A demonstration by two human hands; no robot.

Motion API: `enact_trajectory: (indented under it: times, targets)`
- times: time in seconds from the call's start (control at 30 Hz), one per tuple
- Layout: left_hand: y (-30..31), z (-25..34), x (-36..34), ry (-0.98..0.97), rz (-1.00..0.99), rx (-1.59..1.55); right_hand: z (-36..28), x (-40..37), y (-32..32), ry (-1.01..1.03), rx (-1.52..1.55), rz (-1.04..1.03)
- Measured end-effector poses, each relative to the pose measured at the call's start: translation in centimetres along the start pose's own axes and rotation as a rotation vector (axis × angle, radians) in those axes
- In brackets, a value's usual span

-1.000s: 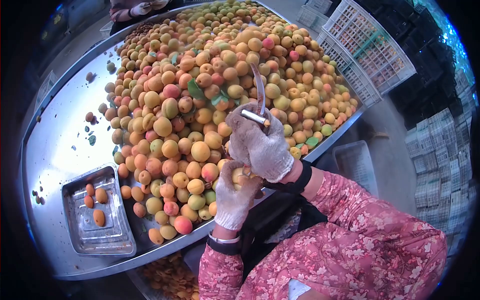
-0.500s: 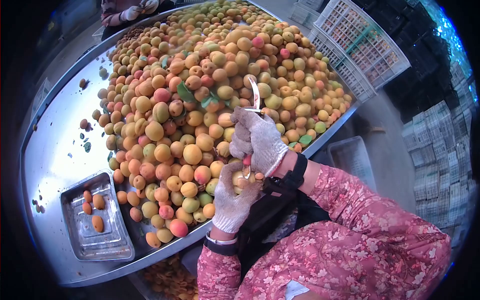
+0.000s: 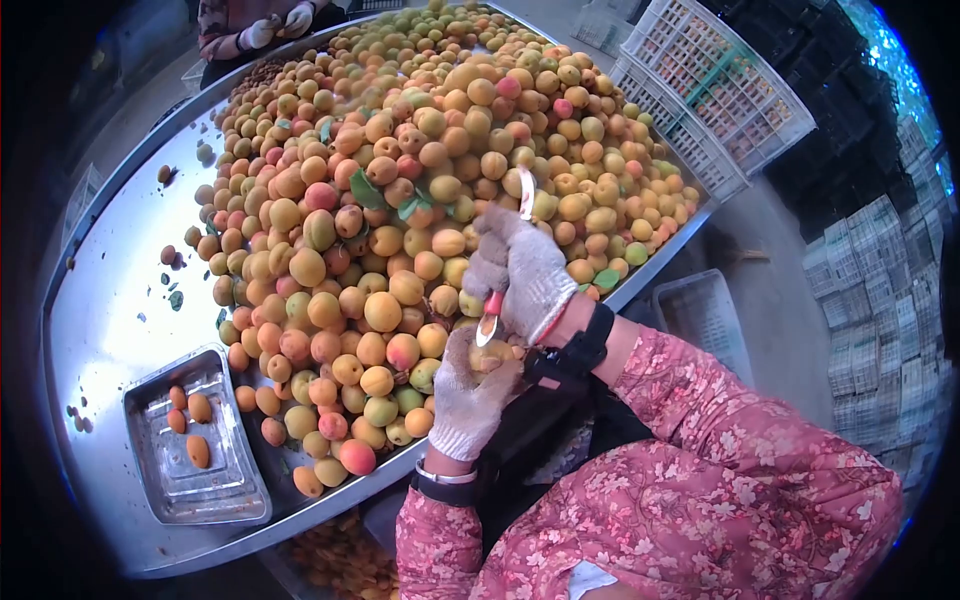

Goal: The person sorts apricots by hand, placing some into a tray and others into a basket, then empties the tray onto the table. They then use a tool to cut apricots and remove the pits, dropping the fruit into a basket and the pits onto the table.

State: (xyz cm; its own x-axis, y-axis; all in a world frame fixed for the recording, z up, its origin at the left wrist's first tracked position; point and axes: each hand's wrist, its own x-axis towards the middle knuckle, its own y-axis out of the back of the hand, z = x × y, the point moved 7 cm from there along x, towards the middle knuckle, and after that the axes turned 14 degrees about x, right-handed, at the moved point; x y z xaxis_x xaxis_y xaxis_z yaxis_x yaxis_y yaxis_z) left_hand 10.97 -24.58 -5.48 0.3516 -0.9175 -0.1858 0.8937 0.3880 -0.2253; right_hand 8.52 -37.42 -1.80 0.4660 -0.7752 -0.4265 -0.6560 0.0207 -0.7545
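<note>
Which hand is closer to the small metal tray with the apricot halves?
Left. The left hand, holding an apricot, is to the right of the tray; the right hand, gripping the knife, is farther off, above the left hand and over the apricot pile.

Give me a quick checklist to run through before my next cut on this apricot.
1. Apricot secured: ok. The left hand is wrapped around the apricot.
2. Knife gripped: ok. The right hand is closed on the knife, whose blade tip sticks up above the fist.
3. Both hands gloved: ok.
4. Edge turned away from the left fingers: cannot tell. The hands hide where the knife meets the fruit.
5. Room in the tray: ok. It holds only a few pieces, with bare metal left.
6. Other person's hands out of the way: ok. They are at the far end of the pile.
</note>
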Motion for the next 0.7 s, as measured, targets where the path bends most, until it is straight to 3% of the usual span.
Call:
enact_trajectory:
  times: [0.07, 0.17, 0.3, 0.47, 0.53, 0.7]
  targets:
    - [0.4, -0.3, 0.3, -0.008, -0.011, 0.046, -1.2, 0.1, -0.6, 0.019, 0.039, -0.12]
    - [0.5, -0.6, 0.5, -0.016, -0.023, 0.113, -2.5, -1.8, -2.2, 0.154, -0.21, -0.278]
    - [0.1, -0.8, 0.6, 0.012, -0.071, 0.135, -2.2, -3.4, -1.8, 0.357, -0.504, -0.26]
    - [0.4, -0.2, 0.4, -0.029, -0.008, 0.222, -0.9, -2.8, -0.7, 0.283, -0.392, -0.123]
    - [0.6, 0.5, 0.3, -0.083, 0.02, 0.326, 0.3, -1.7, 0.9, 0.085, -0.213, -0.034]
    - [0.8, 1.1, 0.1, -0.176, 0.079, 0.42, 1.0, -1.0, 1.8, -0.003, -0.094, -0.015]
